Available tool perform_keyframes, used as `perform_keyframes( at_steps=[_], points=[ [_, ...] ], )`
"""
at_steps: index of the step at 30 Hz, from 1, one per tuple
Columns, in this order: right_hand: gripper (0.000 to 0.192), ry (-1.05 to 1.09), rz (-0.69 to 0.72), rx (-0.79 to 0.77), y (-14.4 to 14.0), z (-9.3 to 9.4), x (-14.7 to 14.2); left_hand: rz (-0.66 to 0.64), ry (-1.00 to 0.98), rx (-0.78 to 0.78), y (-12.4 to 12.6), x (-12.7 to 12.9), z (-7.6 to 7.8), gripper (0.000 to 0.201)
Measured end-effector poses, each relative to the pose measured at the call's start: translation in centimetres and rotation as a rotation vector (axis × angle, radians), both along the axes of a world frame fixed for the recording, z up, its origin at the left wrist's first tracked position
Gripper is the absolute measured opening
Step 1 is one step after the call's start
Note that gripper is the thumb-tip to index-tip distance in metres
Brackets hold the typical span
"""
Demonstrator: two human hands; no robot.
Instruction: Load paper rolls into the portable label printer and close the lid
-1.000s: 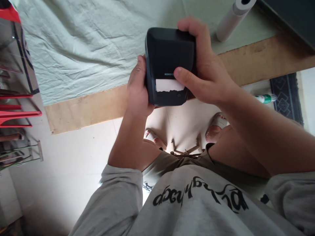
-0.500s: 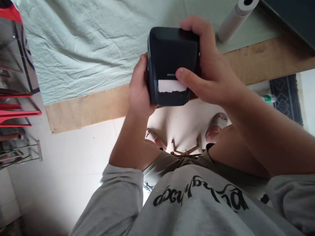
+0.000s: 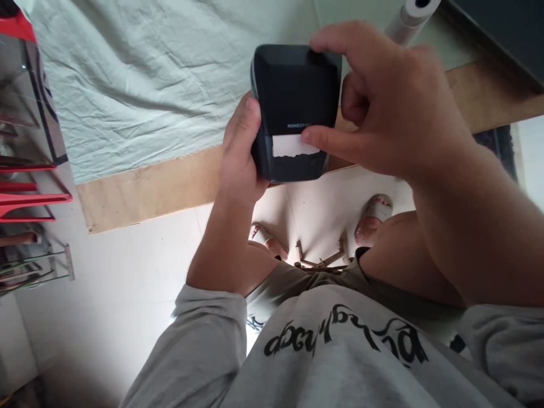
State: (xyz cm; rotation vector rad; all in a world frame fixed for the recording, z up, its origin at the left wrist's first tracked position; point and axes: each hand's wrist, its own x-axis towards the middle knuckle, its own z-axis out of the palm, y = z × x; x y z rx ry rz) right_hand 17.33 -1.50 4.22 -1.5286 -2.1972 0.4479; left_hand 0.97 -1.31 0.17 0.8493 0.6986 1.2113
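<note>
Lifted off the side of the black label printer point(image 3: 296, 90) since half a second ago, the right hand point(image 3: 391, 107) is now seen hovering beside it, fingers loosely spread. Only its thumb tip is laid on the white paper strip point(image 3: 291, 146) poking from the slot, while its forefinger arches over the printer's top edge. The printer itself is gripped along its left side by the left hand point(image 3: 240, 150), fingers curled around the casing, and is held in the air above the near edge of the counter point(image 3: 144, 184). A crumpled pale green cloth point(image 3: 140, 79) is spread over the counter behind it. A white paper roll point(image 3: 410, 17) is partly hidden behind the right hand. Red racks point(image 3: 29, 198) are seen at the far left.
</note>
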Motion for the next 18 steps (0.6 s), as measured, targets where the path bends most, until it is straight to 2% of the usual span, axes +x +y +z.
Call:
perform_keyframes(
  at_steps=[4,9,13,18],
  points=[
    [0.068,0.021,-0.018,-0.063,0.1,0.0,0.0,0.012,-0.012,0.013,0.0,0.1,0.1,0.023],
    [0.079,0.206,0.015,-0.217,0.9,-1.4,0.2,-0.052,-0.069,-0.027,0.2,-0.1,0.0,0.028],
    [0.082,0.210,0.033,-0.218,1.1,-2.0,0.2,-0.020,-0.055,-0.047,0.5,-0.4,-0.4,0.027],
    [0.082,0.107,0.013,-0.194,1.0,-1.9,0.1,-0.033,-0.131,0.042,0.6,-0.6,-0.3,0.025]
  ],
)
